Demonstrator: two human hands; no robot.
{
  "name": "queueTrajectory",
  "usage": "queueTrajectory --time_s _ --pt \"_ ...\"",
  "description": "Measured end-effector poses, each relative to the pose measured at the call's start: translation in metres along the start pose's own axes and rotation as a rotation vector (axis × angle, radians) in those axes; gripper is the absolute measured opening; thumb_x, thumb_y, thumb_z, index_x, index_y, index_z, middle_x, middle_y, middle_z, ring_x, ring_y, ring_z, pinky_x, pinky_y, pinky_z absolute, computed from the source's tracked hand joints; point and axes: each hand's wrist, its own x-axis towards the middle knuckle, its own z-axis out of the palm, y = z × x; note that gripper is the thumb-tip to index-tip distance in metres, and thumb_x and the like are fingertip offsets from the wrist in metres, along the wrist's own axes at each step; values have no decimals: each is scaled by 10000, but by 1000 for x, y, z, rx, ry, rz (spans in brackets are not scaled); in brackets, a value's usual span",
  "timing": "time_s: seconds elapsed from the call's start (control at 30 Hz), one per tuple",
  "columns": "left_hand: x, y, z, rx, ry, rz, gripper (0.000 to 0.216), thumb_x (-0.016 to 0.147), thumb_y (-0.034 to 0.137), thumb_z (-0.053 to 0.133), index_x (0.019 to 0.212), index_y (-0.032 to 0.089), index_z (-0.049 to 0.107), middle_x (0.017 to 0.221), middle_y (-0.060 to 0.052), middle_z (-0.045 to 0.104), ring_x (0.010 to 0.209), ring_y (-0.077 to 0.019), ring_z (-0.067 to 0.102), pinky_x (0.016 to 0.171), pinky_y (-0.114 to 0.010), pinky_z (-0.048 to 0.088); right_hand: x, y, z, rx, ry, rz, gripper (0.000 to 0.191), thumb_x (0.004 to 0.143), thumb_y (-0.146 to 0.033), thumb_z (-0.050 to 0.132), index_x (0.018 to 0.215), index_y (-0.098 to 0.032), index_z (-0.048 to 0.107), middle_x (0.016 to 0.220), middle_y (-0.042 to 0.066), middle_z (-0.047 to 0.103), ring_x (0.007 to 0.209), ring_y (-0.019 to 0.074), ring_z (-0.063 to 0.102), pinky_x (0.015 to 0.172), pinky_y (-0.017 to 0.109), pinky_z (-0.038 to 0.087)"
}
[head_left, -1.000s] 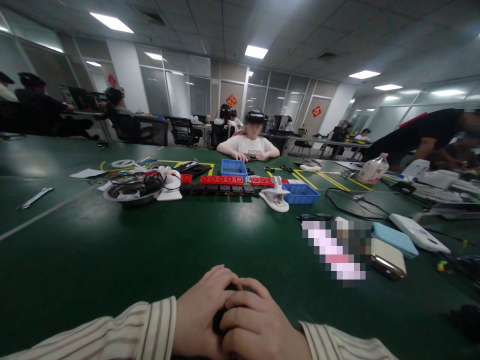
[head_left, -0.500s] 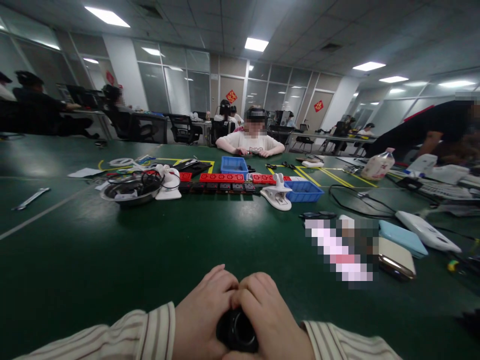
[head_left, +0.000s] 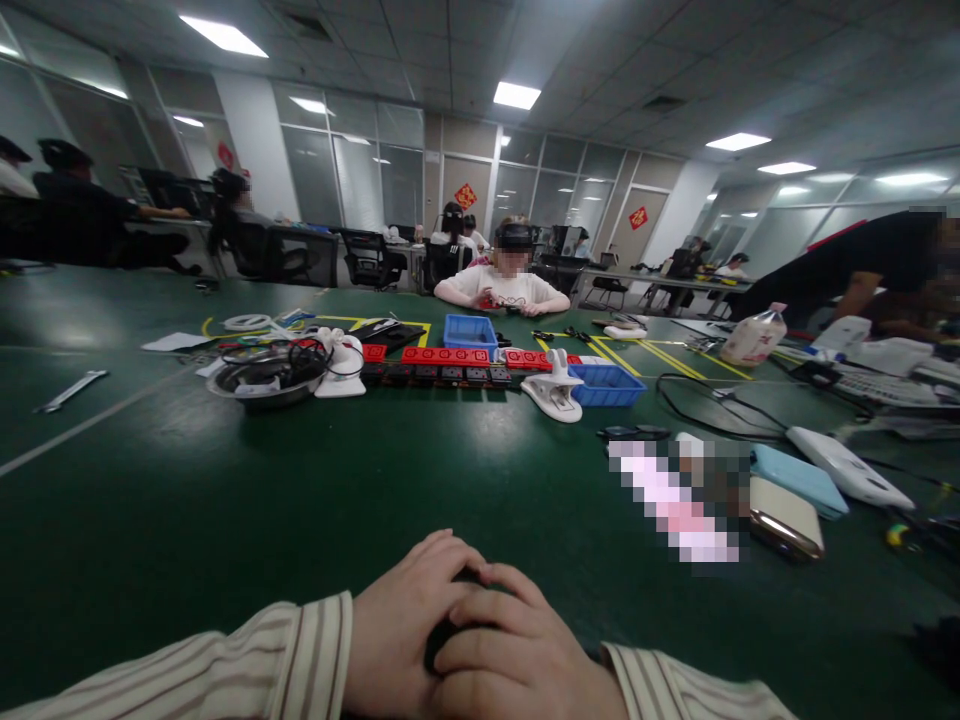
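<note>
My left hand (head_left: pixel 405 620) and my right hand (head_left: pixel 517 645) meet at the near edge of the view, with fingers curled and touching at the tips. Between them is a small black rounded object (head_left: pixel 441 638), mostly covered by my right fingers, so its kind cannot be made out. Only a dark sliver shows between the two hands. Both hands appear closed around it, above the green tabletop (head_left: pixel 315 500).
Ahead are a metal bowl of black parts (head_left: pixel 262 395), a row of red sockets (head_left: pixel 442 355), white clip bases (head_left: pixel 555 395) and blue bins (head_left: pixel 611 388). A wrench (head_left: pixel 71 392) lies left. Power banks (head_left: pixel 799 480) lie right. A person (head_left: pixel 502 275) sits opposite.
My right fingers have shifted left and down over the black object, hiding its round, ring-like end that showed before. My left hand has barely moved. The view has shifted slightly.
</note>
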Motion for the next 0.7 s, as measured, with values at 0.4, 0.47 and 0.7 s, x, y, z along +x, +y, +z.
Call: queueTrajectory --time_s 0.4,0.47,0.7 --pt "2 6 3 78 30 -42 539 558 428 760 1000 193 560 1030 -59 552 990 -274 529 1076 -577 148 -1 -6 -1 77 12 455 405 881 -575 430 862 -178 508 872 51 564 820 187 509 761 326 417" --pt "1 7 4 68 62 -54 443 564 385 784 922 209 592 966 -23 549 942 -239 536 1088 -537 151 0 -6 -1 47 -24 446 447 867 -610 412 846 -174 510 844 48 551 790 185 497 714 315 411" --pt "0 2 1 6 17 -2 421 577 395 766 937 229 624 1015 -28 531 967 -252 519 1052 -507 228 4 -1 -4 30 -62 289 538 932 -565 204 805 -159 533 783 48 565 748 172 492 650 306 390"
